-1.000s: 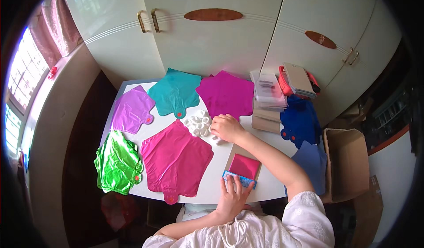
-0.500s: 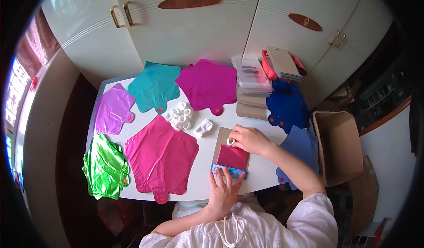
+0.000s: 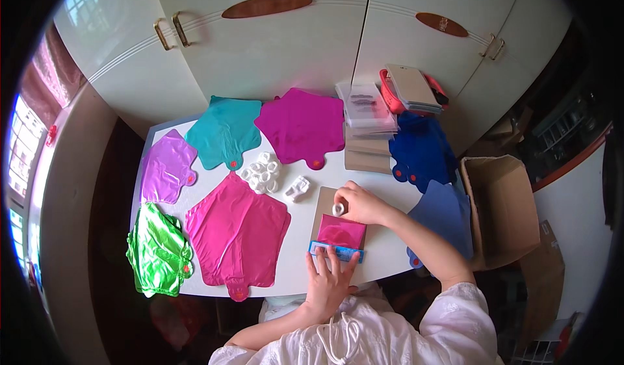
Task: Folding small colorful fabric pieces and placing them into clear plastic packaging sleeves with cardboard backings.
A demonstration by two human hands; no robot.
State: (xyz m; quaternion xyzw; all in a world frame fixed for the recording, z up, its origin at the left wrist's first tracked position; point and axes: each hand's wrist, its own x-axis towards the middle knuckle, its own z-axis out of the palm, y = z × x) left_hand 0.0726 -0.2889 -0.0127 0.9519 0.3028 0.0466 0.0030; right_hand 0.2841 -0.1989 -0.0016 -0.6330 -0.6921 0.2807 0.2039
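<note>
Resting flat with fingers spread, the person's left hand [image 3: 328, 280] is pressing down on the blue bottom edge of a small folded pink foil packet [image 3: 340, 235], which is lying on a brown cardboard backing sheet [image 3: 323, 206] near the front edge of the white table [image 3: 390, 245]. The right hand [image 3: 361, 202] is curling closed around a small white ring-shaped piece [image 3: 338, 209], holding it at the packet's top edge. Just to the left, a large flat pink foil balloon [image 3: 237, 232] is lying spread out, with a crumpled green foil balloon [image 3: 156, 251] beyond it at the table's left corner. A cluster of white plastic rings [image 3: 261, 173] is sitting between the pink balloon and a magenta foil balloon [image 3: 302, 126] farther back.
</note>
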